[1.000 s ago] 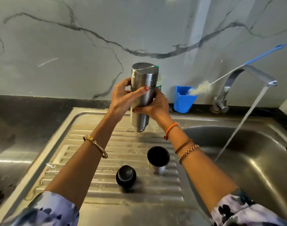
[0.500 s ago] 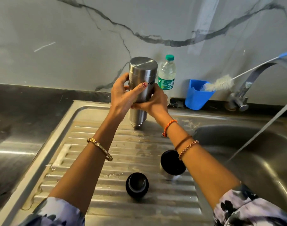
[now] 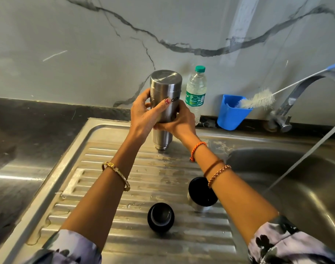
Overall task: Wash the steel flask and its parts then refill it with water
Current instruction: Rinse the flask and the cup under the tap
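Gripping the upturned steel flask [image 3: 165, 96], both hands [image 3: 162, 119] hide its middle; its mouth faces down.

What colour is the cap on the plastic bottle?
Green. The plastic bottle cap shows clearly in the head view.

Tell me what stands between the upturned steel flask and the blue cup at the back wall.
In the head view, a clear plastic bottle with a green cap stands between the steel flask and the blue cup.
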